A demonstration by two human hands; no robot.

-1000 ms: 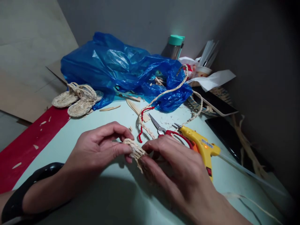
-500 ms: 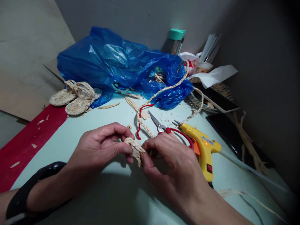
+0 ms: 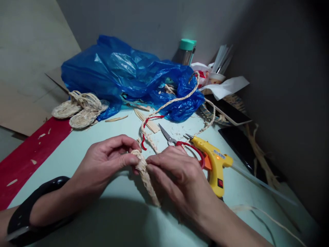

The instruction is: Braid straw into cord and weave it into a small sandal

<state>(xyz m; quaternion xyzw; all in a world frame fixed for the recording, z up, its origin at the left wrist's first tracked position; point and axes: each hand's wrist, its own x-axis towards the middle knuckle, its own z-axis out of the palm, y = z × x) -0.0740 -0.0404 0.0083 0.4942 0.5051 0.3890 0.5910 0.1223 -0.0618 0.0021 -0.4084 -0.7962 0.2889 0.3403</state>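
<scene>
Between my two hands is a coiled piece of braided straw cord (image 3: pixel 145 178), its lower part slanting down to the right. My left hand (image 3: pixel 113 161) pinches its upper end between thumb and fingers. From the other side, my right hand (image 3: pixel 174 171) grips its edge with thumb and forefinger. Beyond the hands a long braided straw cord (image 3: pixel 168 102) loops over the table, with a red string (image 3: pixel 144 137) beside it. Red-handled scissors (image 3: pixel 171 139) lie just past my right hand, and a yellow glue gun (image 3: pixel 214 157) with a lit orange light lies to their right.
A large blue plastic bag (image 3: pixel 123 68) fills the back, straw showing in its opening. Small woven straw slippers (image 3: pixel 83 118) sit at the left near a red strip (image 3: pixel 38 154). A green-lidded bottle (image 3: pixel 186 51), a cup of glue sticks (image 3: pixel 217 77) and a dark tablet (image 3: pixel 228 111) stand or lie at back right.
The straw piece has turned so that more of its length shows, pointing down toward me. Both hands keep hold of it. The whole view has shifted slightly.
</scene>
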